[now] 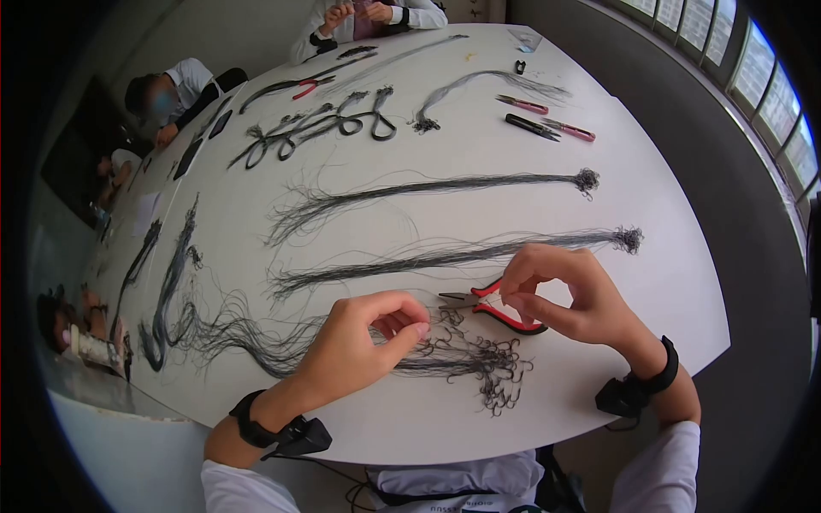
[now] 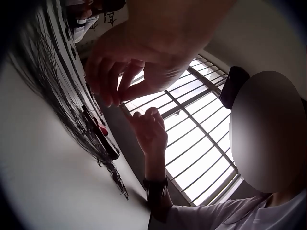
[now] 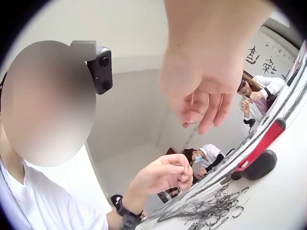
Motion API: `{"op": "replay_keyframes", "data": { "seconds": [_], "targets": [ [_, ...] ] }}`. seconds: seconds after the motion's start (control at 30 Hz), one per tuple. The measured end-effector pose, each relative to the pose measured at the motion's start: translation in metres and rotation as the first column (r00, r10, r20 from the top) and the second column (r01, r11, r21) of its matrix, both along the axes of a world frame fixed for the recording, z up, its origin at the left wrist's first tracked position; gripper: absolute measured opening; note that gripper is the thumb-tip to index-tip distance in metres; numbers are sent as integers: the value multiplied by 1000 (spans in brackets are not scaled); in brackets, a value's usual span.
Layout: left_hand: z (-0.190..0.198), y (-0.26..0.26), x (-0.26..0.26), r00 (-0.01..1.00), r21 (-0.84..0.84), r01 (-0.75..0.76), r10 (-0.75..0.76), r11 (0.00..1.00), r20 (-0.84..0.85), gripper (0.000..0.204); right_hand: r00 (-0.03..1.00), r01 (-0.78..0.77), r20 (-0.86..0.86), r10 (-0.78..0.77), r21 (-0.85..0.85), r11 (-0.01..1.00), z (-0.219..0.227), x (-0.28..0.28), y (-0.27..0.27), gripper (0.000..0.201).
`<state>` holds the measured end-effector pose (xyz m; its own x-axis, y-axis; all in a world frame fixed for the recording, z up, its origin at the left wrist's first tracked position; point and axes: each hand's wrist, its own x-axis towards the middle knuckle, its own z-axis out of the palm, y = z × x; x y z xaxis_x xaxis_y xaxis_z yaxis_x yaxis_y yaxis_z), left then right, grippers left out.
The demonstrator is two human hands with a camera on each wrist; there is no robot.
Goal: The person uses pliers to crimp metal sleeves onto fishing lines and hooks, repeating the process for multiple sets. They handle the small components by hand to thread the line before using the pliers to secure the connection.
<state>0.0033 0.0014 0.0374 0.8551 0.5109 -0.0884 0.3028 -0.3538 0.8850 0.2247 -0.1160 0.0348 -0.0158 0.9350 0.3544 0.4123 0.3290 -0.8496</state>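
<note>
Hooked bundle (image 1: 487, 363) lies on the table (image 1: 376, 432) on the body side of the grip, between the hands; its hook ends form a tangle below the fingertips, its dark strands run left beneath the left hand (image 1: 355, 338) and fan out beyond it.

Left hand: thumb and fingertips together, pinching a fine strand (image 3: 184, 161). Right hand (image 1: 577, 295): fingers curled, thumb tip close against them, gripping a thin line (image 3: 192, 97) that shows across the fingers. Cannot tell whether both hands have the same piece. The hands are apart, raised over the table.

Just under the right hand: red-handled pliers (image 1: 510, 321), lying flat, jaws toward the left hand and slightly apart.

Next out, on the far side of the grip: a straight bundle (image 1: 462, 256), knotty end to the right, loose ends left. Past it, a second straight bundle (image 1: 445, 185), laid much the same way.

Further, far right of the grip: two pink snips (image 1: 571, 131) and black snips (image 1: 532, 126). Far left: looped bundles (image 1: 325, 128), and beyond them another pair of pliers (image 1: 308, 86).

Outermost: a seated person (image 1: 372, 21) across the table, both hands raised; barred window (image 1: 757, 64) to the right.
</note>
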Motion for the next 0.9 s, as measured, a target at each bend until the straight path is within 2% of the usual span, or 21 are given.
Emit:
{"op": "replay_keyframes", "data": {
  "seconds": [0.1, 0.2, 0.23, 0.27, 0.3, 0.33, 0.4, 0.43, 0.5, 0.53, 0.57, 0.6, 0.63, 0.67, 0.73, 0.8, 0.83, 0.9],
  "targets": [
    [2, 3, -4, 999, 68, -42, 40, 997, 30, 4, 999, -52, -6, 52, -78, 996, 22, 3, -9, 7],
    [3, 5, -7, 998, 96, -54, 50, 994, 45, 4, 987, -123, 79, 140, -190, 974, 39, 19, -15, 5],
    [2, 4, -7, 999, 110, -36, 33, 993, 28, 4, 952, 62, 307, 8, -217, 974, 41, 25, -17, 5],
    [2, 4, -6, 1000, 124, -16, 15, 992, 12, 5, 846, 248, 521, -112, -199, 948, 43, 31, -18, 5],
    [1, 2, -5, 1000, 118, -14, 13, 993, 16, 5, 781, 346, 598, -177, -179, 921, 43, 39, -17, 3],
    [1, -1, -3, 1000, 107, 8, -9, 994, 9, 5, 705, 473, 686, -182, -263, 841, 47, 46, -17, 4],
    [-3, -5, 1, 999, 91, 33, -33, 995, 2, 5, 551, 604, 817, -172, -249, 757, 36, 62, -19, 5],
    [-7, -6, 3, 997, 103, 76, -79, 992, 17, 5, 549, 607, 818, -170, -250, 755, 30, 66, -19, 5],
    [-10, -7, 7, 992, 116, 120, -125, 986, 34, 5, 437, 731, 875, -207, -211, 649, 21, 71, -21, 4],
    [-12, -7, 9, 990, 117, 134, -137, 984, 19, 5, 436, 732, 876, -204, -213, 647, 19, 68, -22, 4],
    [-13, -7, 10, 989, 118, 148, -149, 982, 2, 5, 393, 624, 857, -333, 17, 781, 16, 61, -22, 3],
    [-13, -7, 11, 989, 115, 150, -151, 982, 0, 5, 376, 478, 805, -459, 256, 840, 13, 53, -19, 4],
    [-14, -8, 11, 990, 109, 140, -141, 984, 7, 5, 485, 536, 812, -324, 16, 844, 26, 37, -16, 9],
    [-15, -8, 11, 991, 104, 131, -133, 986, 14, 6, 597, 395, 766, -241, -18, 919, 24, 32, -16, 8],
    [-13, -8, 11, 992, 92, 124, -123, 988, -18, 6, 715, 251, 697, 52, -325, 912, 23, 18, -18, 10],
    [-14, -8, 10, 993, 81, 111, -108, 990, -47, 7, 585, 243, 803, 115, -309, 920, 13, 9, -23, 12],
    [-16, -7, 10, 993, 84, 114, -111, 990, -32, 7, 549, 281, 832, 75, -268, 921, 5, 5, -24, 13],
    [-17, -7, 9, 993, 86, 115, -114, 990, -18, 8, 565, 250, 820, 94, -279, 927, 1, 3, -21, 13]
  ]
}}
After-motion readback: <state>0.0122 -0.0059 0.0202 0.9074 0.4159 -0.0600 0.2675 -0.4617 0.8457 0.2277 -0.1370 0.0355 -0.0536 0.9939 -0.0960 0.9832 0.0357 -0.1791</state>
